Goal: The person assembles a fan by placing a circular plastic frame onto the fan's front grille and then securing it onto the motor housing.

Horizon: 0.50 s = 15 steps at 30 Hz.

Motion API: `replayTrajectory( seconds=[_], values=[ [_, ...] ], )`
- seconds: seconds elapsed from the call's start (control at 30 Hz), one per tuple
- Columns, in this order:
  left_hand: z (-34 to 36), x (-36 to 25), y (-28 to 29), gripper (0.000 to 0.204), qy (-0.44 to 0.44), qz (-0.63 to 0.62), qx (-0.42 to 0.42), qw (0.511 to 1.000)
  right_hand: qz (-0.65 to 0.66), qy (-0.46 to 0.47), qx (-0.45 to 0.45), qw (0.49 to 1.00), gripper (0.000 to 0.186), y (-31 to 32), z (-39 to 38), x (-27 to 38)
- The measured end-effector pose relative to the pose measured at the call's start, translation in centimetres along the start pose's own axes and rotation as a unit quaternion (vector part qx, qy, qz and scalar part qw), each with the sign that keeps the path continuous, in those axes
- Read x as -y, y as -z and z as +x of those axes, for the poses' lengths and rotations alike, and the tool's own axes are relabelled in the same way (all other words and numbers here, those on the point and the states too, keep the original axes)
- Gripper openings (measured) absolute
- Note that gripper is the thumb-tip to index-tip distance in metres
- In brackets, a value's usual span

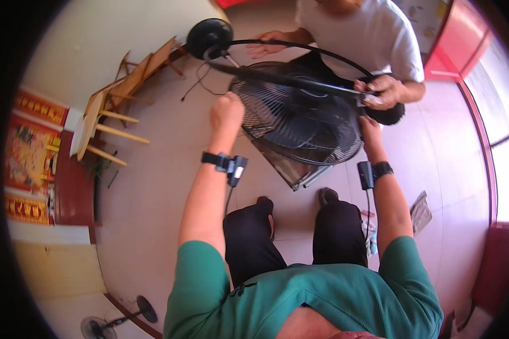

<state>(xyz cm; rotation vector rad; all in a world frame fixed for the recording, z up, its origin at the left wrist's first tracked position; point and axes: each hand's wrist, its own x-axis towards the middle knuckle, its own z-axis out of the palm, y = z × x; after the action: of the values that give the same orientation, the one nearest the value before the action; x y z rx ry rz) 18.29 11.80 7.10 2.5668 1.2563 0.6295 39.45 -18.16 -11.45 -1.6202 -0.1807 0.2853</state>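
Observation:
A large black fan head with a wire guard and dark blades lies in front of me. At its left rim my left hand is closed in a fist; what its fingers hold, if anything, is hidden. My right hand is closed at the guard's right rim, its fingertips partly hidden. Above the guard runs a dark pole, with a curved black band beyond it. A co-worker's hand holds the pole's right end, while the person's other hand is open by the band.
Round black bases flank the fan. Beneath the fan is a metal-framed support. Wooden chairs stand at the left wall. A cloth lies on the floor at right. Another small fan is at the lower left.

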Motion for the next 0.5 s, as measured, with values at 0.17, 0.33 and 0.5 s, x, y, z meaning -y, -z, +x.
replayTrajectory(
  seconds=[0.17, 0.33, 0.5],
  values=[
    [0.3, 0.7, 1.0, 0.053, 0.006, 0.046, 0.038, 0.998, -0.029, 0.029, 0.024, 0.999, 0.028, -1.6, 0.3, -0.8],
    [0.1, 0.6, 1.0, 0.053, -0.043, 0.083, 0.060, 0.994, 0.052, 0.127, 0.068, 0.988, 0.035, -1.0, 0.1, -0.7],
    [-0.1, 1.5, 0.6, 0.053, -0.071, 0.021, 0.038, 0.996, 0.242, 0.146, 0.183, 0.942, 0.040, -0.6, -0.1, 1.9]
  ],
)
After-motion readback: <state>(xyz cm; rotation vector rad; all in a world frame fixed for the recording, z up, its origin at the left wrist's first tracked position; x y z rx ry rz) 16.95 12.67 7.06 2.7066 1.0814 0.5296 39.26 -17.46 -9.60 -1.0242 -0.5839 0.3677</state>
